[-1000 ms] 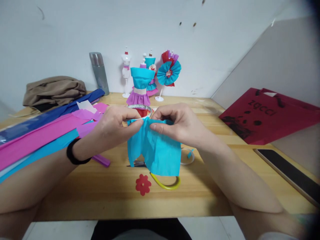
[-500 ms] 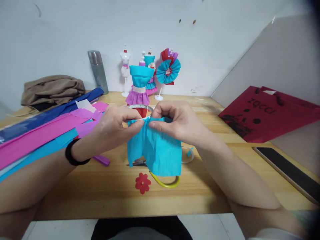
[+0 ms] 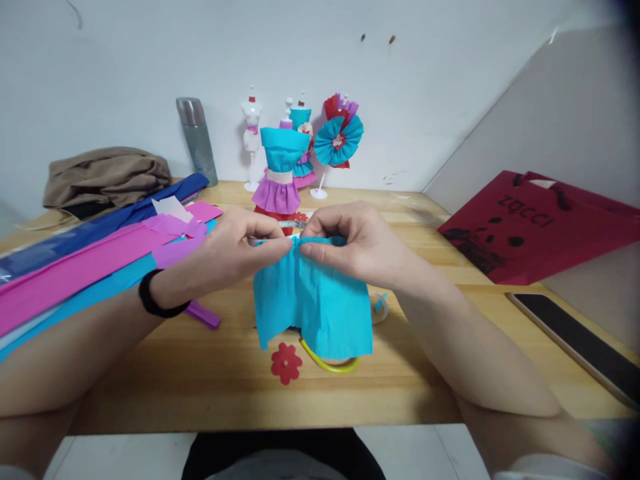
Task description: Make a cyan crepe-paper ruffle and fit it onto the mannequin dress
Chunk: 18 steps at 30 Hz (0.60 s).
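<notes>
A turquoise crepe paper piece [image 3: 330, 307] hangs over the table, gathered at its top edge. My left hand [image 3: 240, 243] pinches the top edge near its middle, with a thin pale strip running by the fingers. Close beside it, my right hand [image 3: 350, 243] grips the same edge between thumb and fingers. Yellow-handled scissors [image 3: 330, 367] lie beneath, mostly covered by the paper. A red paper flower [image 3: 287, 363] rests nearer the front. Behind my hands stands a dress form [image 3: 280, 170] in turquoise and purple paper.
Folded coloured papers [image 3: 100, 260] and a brown cloth [image 3: 107, 177] lie at the left. A grey bottle [image 3: 197, 143] and more dress forms [image 3: 339, 143] stand by the wall. At the right are a red bag [image 3: 540, 227] and a phone [image 3: 575, 343]; a tape ring [image 3: 381, 308] lies nearer the middle.
The turquoise paper's lower part has spread and dropped slightly, covering more of the scissors. The pale strip's loop above my hands has flattened. Both hands keep their hold.
</notes>
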Available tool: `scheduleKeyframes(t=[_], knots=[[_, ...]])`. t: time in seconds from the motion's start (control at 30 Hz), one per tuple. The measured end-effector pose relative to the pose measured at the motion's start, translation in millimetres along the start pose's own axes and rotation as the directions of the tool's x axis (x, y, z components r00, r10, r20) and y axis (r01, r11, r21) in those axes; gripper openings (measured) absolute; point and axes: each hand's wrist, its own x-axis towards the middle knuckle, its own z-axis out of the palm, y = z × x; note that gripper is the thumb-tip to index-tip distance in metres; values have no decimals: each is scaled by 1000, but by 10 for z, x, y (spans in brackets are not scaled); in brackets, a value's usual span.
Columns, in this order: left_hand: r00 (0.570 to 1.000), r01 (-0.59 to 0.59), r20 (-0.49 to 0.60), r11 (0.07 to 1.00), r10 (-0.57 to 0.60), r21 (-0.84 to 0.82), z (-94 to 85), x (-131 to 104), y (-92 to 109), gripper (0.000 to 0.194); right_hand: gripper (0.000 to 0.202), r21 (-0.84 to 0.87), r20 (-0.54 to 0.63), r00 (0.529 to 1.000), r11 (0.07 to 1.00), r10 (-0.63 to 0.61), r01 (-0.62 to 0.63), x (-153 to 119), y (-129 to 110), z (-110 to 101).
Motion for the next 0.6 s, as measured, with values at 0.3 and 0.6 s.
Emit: scheduleKeyframes(t=[0.3, 0.6], knots=[[996, -87, -26, 996, 88, 26, 64, 39, -49, 32, 28, 13, 49, 999, 1000, -4, 3, 3, 33, 19], [979, -179, -69, 974, 190, 139, 3, 34, -88, 37, 22, -82, 40, 999, 997, -8, 11, -16, 17, -64]])
